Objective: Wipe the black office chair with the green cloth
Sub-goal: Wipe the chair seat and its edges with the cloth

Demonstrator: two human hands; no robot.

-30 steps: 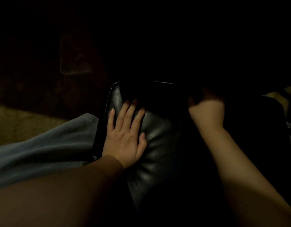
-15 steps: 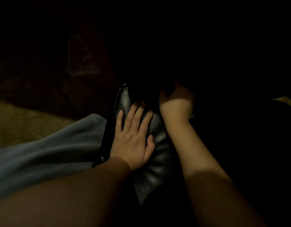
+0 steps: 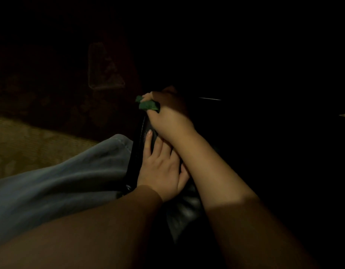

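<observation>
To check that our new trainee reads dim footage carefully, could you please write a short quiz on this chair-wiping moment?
1. Which hand grips the green cloth? A) left hand B) right hand C) neither
2. True or false: the left hand lies flat, fingers straight, on the black office chair.
3. Fill in: the right forearm crosses ___ the left hand's fingers.
Key: 1 B; 2 true; 3 over.
</observation>
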